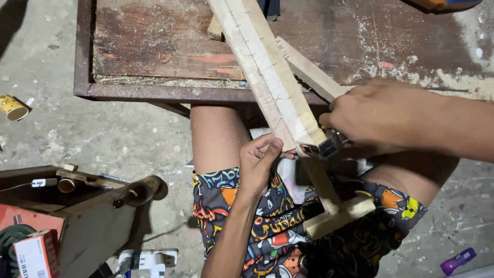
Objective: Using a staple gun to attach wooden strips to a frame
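Note:
A long pale wooden piece point(267, 72) made of joined slats leans from the brown workbench point(170, 92) down towards my lap. My left hand point(260, 159) grips its lower left edge from below. My right hand point(381, 116) presses a small metal tool point(329, 146) against the piece's lower end; most of the tool is hidden under my fingers. A second narrow slat point(309, 69) juts out to the right beneath the piece. A pale wooden T-shaped part point(337, 213) rests on my patterned shorts.
A wooden toolbox point(77, 206) with a brown handle stands on the concrete floor at the left, beside a small red and white box point(33, 255). A yellow paper cup point(11, 107) lies further left. A purple object point(458, 261) lies at the lower right.

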